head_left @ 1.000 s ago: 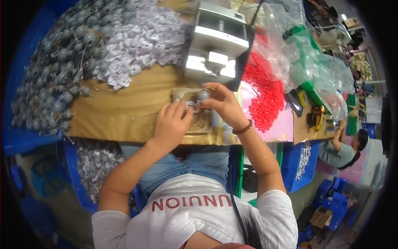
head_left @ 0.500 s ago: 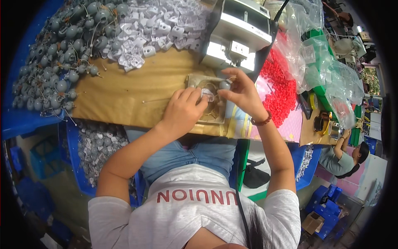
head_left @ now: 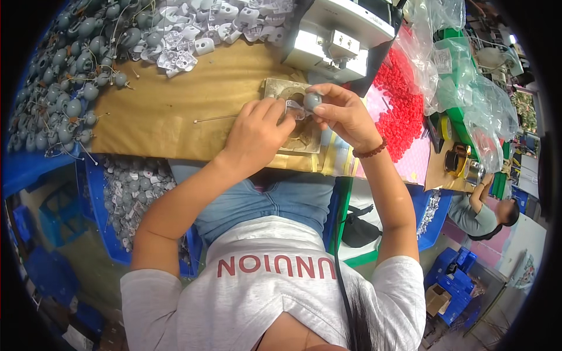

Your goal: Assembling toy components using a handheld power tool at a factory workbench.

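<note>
— Where is the grey ball (head_left: 312, 100)?
— Pinched in the right hand (head_left: 345, 114), above the worn block (head_left: 293, 117); the left hand (head_left: 257, 131) grips a small clear bracket (head_left: 293, 108) against it.
— Around?
— Red beads (head_left: 404, 108) right, grey weights (head_left: 58, 88) left, a machine (head_left: 339, 35) behind.
</note>
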Motion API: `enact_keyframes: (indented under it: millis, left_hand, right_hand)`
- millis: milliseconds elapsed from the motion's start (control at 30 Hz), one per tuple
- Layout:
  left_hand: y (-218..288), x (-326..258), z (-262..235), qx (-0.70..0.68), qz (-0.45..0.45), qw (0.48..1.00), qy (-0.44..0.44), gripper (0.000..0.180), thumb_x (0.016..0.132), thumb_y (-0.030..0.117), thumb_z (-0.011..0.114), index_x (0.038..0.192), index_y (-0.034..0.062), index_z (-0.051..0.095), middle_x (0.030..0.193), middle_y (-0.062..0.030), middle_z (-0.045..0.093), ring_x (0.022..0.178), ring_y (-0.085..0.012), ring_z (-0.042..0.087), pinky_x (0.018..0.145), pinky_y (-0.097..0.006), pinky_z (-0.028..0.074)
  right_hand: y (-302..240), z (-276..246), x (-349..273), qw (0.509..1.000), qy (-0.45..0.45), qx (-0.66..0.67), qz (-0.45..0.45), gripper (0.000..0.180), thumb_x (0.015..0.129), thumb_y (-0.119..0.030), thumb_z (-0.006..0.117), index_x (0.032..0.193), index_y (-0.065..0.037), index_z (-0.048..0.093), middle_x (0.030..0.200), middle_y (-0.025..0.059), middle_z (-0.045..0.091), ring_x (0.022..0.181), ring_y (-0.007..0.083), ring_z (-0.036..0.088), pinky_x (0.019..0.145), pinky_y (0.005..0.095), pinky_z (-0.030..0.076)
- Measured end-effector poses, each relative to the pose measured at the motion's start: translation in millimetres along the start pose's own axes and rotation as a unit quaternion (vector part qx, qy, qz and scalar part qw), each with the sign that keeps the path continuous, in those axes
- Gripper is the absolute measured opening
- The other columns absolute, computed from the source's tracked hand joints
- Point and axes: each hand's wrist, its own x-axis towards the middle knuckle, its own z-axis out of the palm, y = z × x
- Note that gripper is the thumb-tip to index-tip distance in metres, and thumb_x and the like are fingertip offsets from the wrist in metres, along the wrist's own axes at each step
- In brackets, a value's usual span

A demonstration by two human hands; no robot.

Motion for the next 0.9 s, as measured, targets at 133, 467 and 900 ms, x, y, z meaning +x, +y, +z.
enact_keyframes:
  millis: [133, 467, 900]
  left_hand:
    - [-1, 3, 2, 0.002, 0.022, 0.999, 0.043, 0.021, 0.076, 0.009, 0.064, 0.096, 0.0027, 0.064, 0.102, -0.0117, 0.061, 0.098, -0.0265, 0.059, 0.082, -0.039, 0.047]
    - [-2, 2, -3, -0.051, -0.046, 0.998, -0.014, 0.032, 0.075, 0.009, 0.073, 0.105, 0.0077, 0.066, 0.109, -0.0098, 0.062, 0.103, -0.0297, 0.061, 0.087, -0.041, 0.049]
    - [7, 32, -1, -0.026, -0.106, 0.994, -0.019, 0.035, 0.076, 0.012, 0.074, 0.109, 0.0083, 0.064, 0.096, -0.0071, 0.060, 0.096, -0.0285, 0.056, 0.081, -0.040, 0.051]
  right_hand:
    - [-3, 13, 5, 0.934, 0.097, -0.339, -0.056, 0.026, 0.085, -0.015, 0.080, 0.100, 0.003, 0.069, 0.080, 0.0010, 0.067, 0.069, 0.0114, 0.061, 0.064, 0.0253, 0.051]
    - [26, 21, 13, 0.791, 0.175, -0.553, -0.195, 0.045, 0.080, -0.029, 0.083, 0.107, 0.000, 0.061, 0.073, 0.0093, 0.065, 0.064, 0.0215, 0.063, 0.058, 0.0340, 0.050]
    - [-18, -44, 29, 0.605, 0.418, -0.487, -0.472, 0.040, 0.092, -0.008, 0.062, 0.129, 0.000, 0.051, 0.123, 0.0170, 0.055, 0.091, 0.0253, 0.058, 0.080, 0.0358, 0.049]
